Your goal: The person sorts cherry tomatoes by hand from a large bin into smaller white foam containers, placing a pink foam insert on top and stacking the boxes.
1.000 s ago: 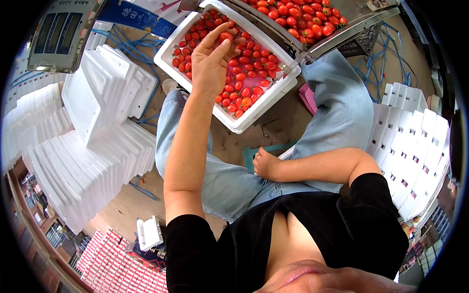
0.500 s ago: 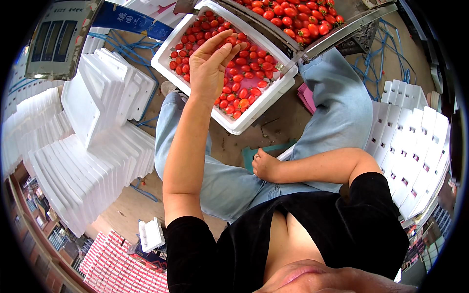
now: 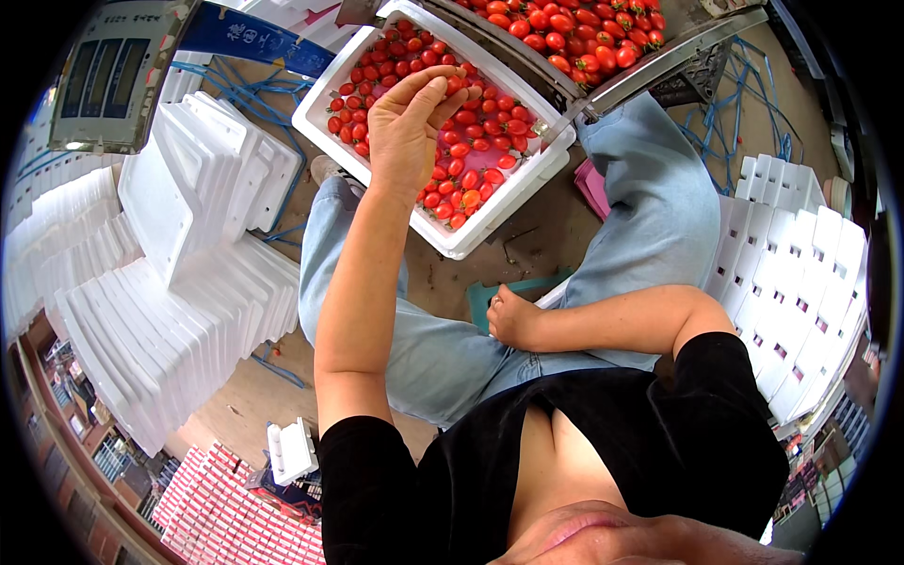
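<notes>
A white foam box [image 3: 527,174] lies before me, its floor spread with red cherry tomatoes [image 3: 457,151] on a pink lining. Over its middle reaches my left hand [image 3: 405,127], the thumb and fingers closed around a single cherry tomato [image 3: 455,85]. One tomato near the box's front corner looks more orange than the others. My right hand [image 3: 513,317] rests by my lap, curled into a loose fist beside a teal piece [image 3: 480,299]. Whatever its fingers hold, if anything, is hidden.
Beyond the box, a metal-edged tray [image 3: 687,52] bears a heap of larger red tomatoes [image 3: 593,33]. White foam lids [image 3: 179,320] are stacked at left, foam boxes [image 3: 786,282] at right. A scale display [image 3: 104,80] stands far left. Blue straps [image 3: 254,94] lie tangled on the floor.
My left hand has shifted slightly right and nearer to me, carrying the cherry tomato in its fingers. My right hand stays where it was.
</notes>
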Tool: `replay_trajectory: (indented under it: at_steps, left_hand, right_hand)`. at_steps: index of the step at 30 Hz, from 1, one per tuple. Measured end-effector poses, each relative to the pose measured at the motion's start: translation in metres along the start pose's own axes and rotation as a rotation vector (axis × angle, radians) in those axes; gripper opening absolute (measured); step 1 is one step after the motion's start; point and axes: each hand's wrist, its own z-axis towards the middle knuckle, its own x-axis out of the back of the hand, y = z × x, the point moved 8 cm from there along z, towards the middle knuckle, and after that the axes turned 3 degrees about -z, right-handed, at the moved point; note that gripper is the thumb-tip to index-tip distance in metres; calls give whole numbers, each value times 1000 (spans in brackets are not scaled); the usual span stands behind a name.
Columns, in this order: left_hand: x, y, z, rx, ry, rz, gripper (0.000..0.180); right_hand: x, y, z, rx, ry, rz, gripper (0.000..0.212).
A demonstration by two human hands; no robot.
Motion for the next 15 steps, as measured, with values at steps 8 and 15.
replay_trajectory:
  at_steps: [8,15]
  left_hand:
    - [-18,-2,-5,141,-138,69,26]
    - [-73,-21,-40,280,-449,156,33]
  right_hand:
    - [130,58,-51,126,626,59,17]
    - [217,187,-215,-625,1419,348,24]
